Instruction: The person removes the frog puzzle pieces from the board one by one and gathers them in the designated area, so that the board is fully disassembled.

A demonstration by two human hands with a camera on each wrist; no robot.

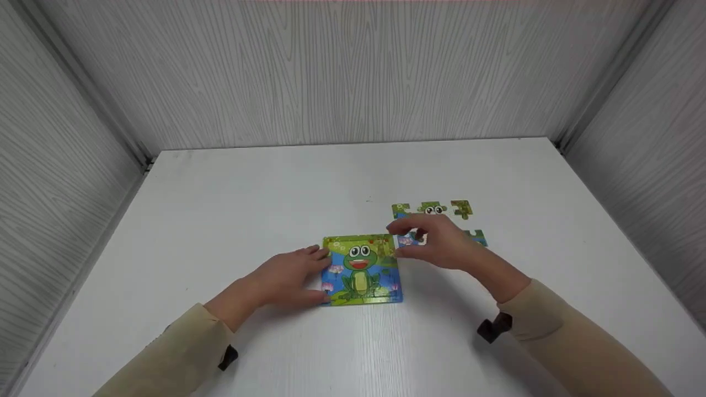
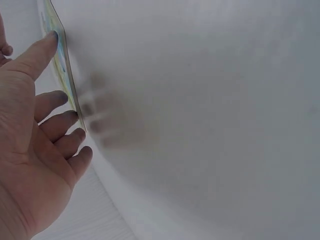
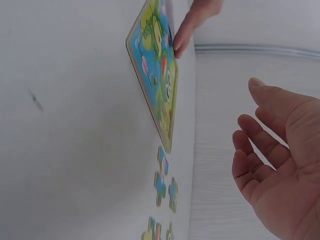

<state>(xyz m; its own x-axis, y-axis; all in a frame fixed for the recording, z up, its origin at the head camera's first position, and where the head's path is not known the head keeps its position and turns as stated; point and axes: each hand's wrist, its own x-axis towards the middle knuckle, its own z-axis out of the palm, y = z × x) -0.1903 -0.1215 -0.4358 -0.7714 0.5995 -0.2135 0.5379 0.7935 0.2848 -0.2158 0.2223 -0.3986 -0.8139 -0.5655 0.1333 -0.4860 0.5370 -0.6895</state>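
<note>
A square frog picture puzzle board [image 1: 361,270] lies flat on the table in the head view. At its left edge rests my left hand [image 1: 289,275], fingertips near the upper left side and thumb over the lower left corner. In the left wrist view the thumb [image 2: 42,56] lies on the board's face [image 2: 62,62], with the other fingers loosely bent along the edge. My right hand [image 1: 438,240] hovers by the board's upper right corner, thumb and forefinger apart. The right wrist view shows that hand [image 3: 280,145] holding nothing, its fingers loosely bent.
Loose jigsaw pieces lie right of and behind the board: a frog-eyes piece [image 1: 433,208], a green corner piece [image 1: 462,208] and others partly hidden under my right hand. White wood-grain panels [image 1: 353,71] wall the table [image 1: 248,193] at the back and sides.
</note>
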